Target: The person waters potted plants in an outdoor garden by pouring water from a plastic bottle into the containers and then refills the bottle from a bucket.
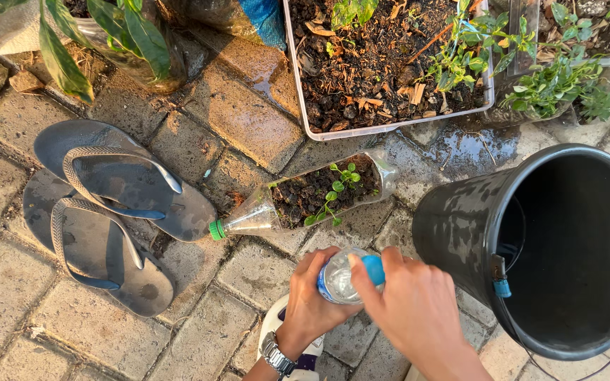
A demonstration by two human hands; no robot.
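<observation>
Both hands on a small clear plastic bottle (338,279) above rough paving bricks (248,120).
Left hand (312,300) wraps its ribbed body; right hand (407,303) fingers pinch the smooth blue cap (373,269), seemingly tight.

Bare forearms; silver metal-link wristwatch (275,355) on left wrist.

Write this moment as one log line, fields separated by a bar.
left hand holds clear bottle | right hand on blue cap | black bucket at right | bottle planter ahead

Left hand (313,300): grips clear water bottle (340,279).
Right hand (412,305): fingers on blue cap (373,269).
Black bucket (460,226): just right.
</observation>
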